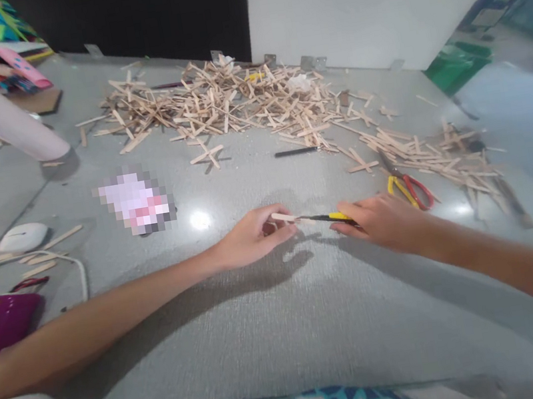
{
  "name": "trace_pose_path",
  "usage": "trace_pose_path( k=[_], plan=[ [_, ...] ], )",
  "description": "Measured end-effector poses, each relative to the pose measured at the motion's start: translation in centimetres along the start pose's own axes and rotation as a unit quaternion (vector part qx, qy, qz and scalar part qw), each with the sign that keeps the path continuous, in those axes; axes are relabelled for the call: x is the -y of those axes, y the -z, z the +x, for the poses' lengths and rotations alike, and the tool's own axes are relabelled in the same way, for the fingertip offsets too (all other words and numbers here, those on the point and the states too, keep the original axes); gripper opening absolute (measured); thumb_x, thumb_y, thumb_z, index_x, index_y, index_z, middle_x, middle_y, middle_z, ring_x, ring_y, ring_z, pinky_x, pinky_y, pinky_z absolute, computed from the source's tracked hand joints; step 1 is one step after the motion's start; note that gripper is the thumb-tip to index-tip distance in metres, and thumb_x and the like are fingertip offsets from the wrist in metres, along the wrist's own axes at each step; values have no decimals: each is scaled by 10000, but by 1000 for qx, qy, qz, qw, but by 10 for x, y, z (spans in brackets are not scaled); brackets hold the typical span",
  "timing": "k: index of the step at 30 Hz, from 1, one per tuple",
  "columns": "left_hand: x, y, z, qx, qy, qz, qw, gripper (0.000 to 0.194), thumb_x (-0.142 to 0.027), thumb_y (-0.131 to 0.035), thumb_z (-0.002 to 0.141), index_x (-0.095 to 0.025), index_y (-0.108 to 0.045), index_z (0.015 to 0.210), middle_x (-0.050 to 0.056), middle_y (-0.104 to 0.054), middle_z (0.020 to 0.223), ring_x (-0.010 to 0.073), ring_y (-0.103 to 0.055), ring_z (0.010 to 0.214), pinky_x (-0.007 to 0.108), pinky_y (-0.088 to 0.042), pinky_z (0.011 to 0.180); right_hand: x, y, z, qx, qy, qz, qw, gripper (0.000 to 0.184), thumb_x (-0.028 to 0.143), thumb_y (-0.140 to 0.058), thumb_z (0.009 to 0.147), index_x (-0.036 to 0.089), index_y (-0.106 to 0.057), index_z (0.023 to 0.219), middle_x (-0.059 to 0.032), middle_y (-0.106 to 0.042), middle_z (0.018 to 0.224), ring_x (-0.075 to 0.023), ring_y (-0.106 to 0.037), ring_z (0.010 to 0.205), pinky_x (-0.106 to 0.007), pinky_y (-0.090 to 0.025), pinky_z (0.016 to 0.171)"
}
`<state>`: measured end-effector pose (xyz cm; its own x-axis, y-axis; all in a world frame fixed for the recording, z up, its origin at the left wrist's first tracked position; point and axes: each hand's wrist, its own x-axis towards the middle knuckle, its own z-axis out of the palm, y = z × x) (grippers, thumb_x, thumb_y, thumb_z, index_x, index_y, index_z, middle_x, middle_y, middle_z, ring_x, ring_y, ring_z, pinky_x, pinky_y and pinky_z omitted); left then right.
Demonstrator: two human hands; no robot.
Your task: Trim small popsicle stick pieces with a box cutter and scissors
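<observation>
Just above the middle of the table, my left hand [259, 233] pinches a flat wooden craft stick [282, 217] between thumb and fingers. My right hand [384, 221] is closed around a slim yellow-and-black hand tool [339, 216]. The tool's thin dark end points left and meets or overlaps the right end of the stick; whether it cuts into the wood I cannot tell. Scissors [409, 187] with red and yellow handles lie just beyond my right hand.
A heap of craft sticks [220, 99] spreads along the back, some joined in crosses, with more sticks [441, 151] at right. A dark strip [297, 151] lies before it. At left are a pale tumbler [3, 106], a white mouse [23, 237] and a magenta device [5, 322].
</observation>
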<state>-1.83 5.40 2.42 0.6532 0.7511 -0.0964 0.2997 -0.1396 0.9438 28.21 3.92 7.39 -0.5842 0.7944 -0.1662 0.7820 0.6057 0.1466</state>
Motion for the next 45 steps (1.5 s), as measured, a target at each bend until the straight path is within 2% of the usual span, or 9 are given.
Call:
trace_pose_path(
  k=[6,13,18,24,29,32,39,42,45],
  plan=[
    [9,-20,-5,-28,-18,-138,990,563,-448,-640,1106,-220,-445,1582,156,-760,1296,177,-796,802,248,-575,568,27,6,-15,51,-79,288,953,190,396,-566,1084,238,-563,979,-1,-688,749,-185,-596,625,-291,-349,598],
    [22,-29,-9,-66,-75,-34,994,499,-413,-434,1201,-187,-341,1636,105,-812,1092,95,-709,530,207,-498,510,55,12,-26,36,-63,404,912,149,332,-488,1122,234,-578,1189,-42,-762,939,-223,-713,810,-324,-499,726],
    [25,-26,-10,-48,-66,-14,997,627,-344,-383,1209,-200,-136,1766,20,-784,911,81,-648,452,202,-526,534,46,17,-21,76,-89,493,862,339,451,-463,1157,218,-607,1356,46,-657,733,-160,-608,514,-288,-446,549],
    [25,-31,-12,9,-83,-47,995,820,-301,-348,1206,-205,269,1738,-32,-681,840,85,-577,449,169,-477,457,41,32,-26,54,-54,449,890,321,474,-449,1174,233,-629,1063,-27,-743,906,-190,-659,756,-317,-480,707],
    [32,-30,-9,46,-87,-58,993,788,-350,-308,1222,-210,275,1735,-47,-632,823,75,-566,446,160,-495,473,73,14,-37,128,-74,440,886,291,379,-309,1190,226,-555,1219,-39,-688,888,-217,-651,770,-337,-484,716],
    [38,-29,-8,59,-118,-65,989,807,-336,-321,1221,-209,293,1730,-32,-643,840,89,-606,476,171,-509,493,81,3,-35,84,-99,418,899,249,300,-333,1160,208,-549,1243,-68,-677,933,-208,-621,739,-330,-457,690],
    [40,-27,-9,76,-129,-78,986,788,-291,-300,1221,-258,298,1733,-26,-655,854,84,-552,481,184,-507,514,48,40,-18,168,-89,498,846,375,479,-344,1181,240,-580,1014,39,-555,616,-168,-521,533,-300,-386,573],
    [38,-26,-9,82,-122,-98,984,795,-279,-303,1222,-253,308,1729,-21,-642,870,69,-526,469,154,-471,473,73,14,-20,83,-110,433,891,283,373,-365,1125,208,-595,1128,-43,-651,790,-207,-580,652,-332,-413,640],
    [38,-25,-8,93,-132,-99,982,844,-277,-351,1219,-278,324,1726,-26,-632,861,62,-505,460,141,-456,452,97,-9,-25,55,-172,405,896,365,321,-344,1085,170,-569,1330,-96,-684,891,-244,-626,726,-344,-432,656]
  ],
)
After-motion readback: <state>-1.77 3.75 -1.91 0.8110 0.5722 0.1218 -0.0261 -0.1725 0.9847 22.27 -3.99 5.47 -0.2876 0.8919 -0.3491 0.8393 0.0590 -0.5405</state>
